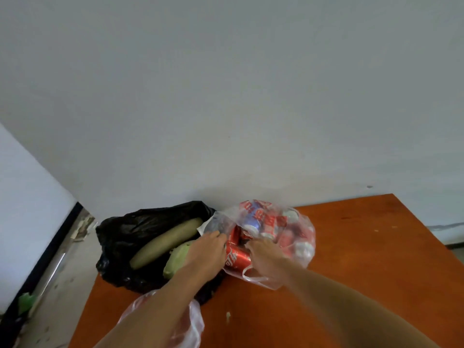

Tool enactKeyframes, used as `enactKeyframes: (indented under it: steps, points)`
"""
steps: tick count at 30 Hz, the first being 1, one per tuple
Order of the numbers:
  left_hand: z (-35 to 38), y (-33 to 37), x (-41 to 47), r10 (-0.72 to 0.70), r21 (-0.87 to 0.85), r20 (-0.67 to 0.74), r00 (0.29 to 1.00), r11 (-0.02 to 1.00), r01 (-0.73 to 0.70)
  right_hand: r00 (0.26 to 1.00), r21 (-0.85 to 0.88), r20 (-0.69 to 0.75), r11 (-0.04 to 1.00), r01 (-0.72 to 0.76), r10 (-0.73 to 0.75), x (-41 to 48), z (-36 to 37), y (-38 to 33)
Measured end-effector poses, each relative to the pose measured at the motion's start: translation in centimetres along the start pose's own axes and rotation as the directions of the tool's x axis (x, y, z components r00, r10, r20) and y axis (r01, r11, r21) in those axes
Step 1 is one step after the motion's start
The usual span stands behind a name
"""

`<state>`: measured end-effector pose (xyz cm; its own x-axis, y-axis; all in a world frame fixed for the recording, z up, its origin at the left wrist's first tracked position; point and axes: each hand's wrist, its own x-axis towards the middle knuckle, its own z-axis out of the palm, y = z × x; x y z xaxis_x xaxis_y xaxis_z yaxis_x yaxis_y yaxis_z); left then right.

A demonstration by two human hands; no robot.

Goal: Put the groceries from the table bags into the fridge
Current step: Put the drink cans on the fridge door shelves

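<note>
Head view showed the left hand (208, 252) and right hand (266, 259) inside the clear bag (298, 237), a red can (237, 257) between them. I could not tell whether either hand gripped anything. Spreading the plastic first would probably free the can.

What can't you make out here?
Head view:
- Cans in the clear bag: count hidden by crumpled plastic and both hands.
- Left hand and right hand: grip hidden inside the bag.
- Near bag contents: forearm covers it, bottom edge cuts it.
- Fridge: out of frame.
</note>
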<state>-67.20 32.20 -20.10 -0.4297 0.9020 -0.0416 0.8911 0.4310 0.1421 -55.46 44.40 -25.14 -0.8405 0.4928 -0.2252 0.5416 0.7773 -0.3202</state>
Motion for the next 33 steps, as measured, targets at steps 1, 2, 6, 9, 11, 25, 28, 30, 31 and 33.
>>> enactKeyframes:
  steps: [1,2,6,9,11,25,28,30,31,33]
  points:
    - [0.4,-0.1,1.4,0.011,0.008,0.024,1.000,1.000,-0.011,0.999,0.009,0.045,1.000,-0.011,0.010,0.9,0.8,0.3]
    - [0.8,0.0,2.7,0.017,0.021,0.046,0.999,1.000,-0.018,0.995,0.018,0.095,0.999,-0.038,0.036,1.8,1.5,0.6]
    - [3.0,0.6,6.6,0.077,0.093,0.168,0.983,0.991,-0.093,0.963,-0.012,0.200,0.984,-0.179,0.178,3.2,3.1,2.4]
    - [4.9,0.2,9.3,0.107,0.119,0.283,0.953,0.982,-0.146,0.969,-0.124,0.107,0.970,-0.207,0.221,3.7,2.3,4.5]
    - [5.8,-0.2,11.3,0.122,0.131,0.307,0.944,0.977,-0.168,0.967,-0.137,0.022,0.958,-0.250,0.255,4.6,1.4,6.0]
    - [9.7,-1.4,18.4,0.179,0.104,0.268,0.947,0.971,-0.214,0.999,-0.408,-0.024,0.912,-0.042,0.036,9.7,1.8,9.2]
    - [10.8,-2.1,19.0,0.168,0.035,0.303,0.938,0.982,-0.187,1.000,-0.474,-0.020,0.880,-0.017,0.008,10.2,2.8,9.3]
    - [11.2,-2.6,19.2,0.176,-0.002,0.318,0.932,0.983,-0.185,1.000,-0.511,-0.023,0.859,-0.009,-0.003,10.8,3.1,9.7]
    - [11.3,-2.8,19.2,0.179,-0.002,0.329,0.927,0.982,-0.189,1.000,-0.542,-0.008,0.841,0.000,-0.005,10.9,3.1,9.8]
    - [11.3,-3.1,19.1,0.179,0.024,0.338,0.924,0.980,-0.198,1.000,-0.544,0.017,0.839,0.007,0.002,11.2,2.9,9.9]
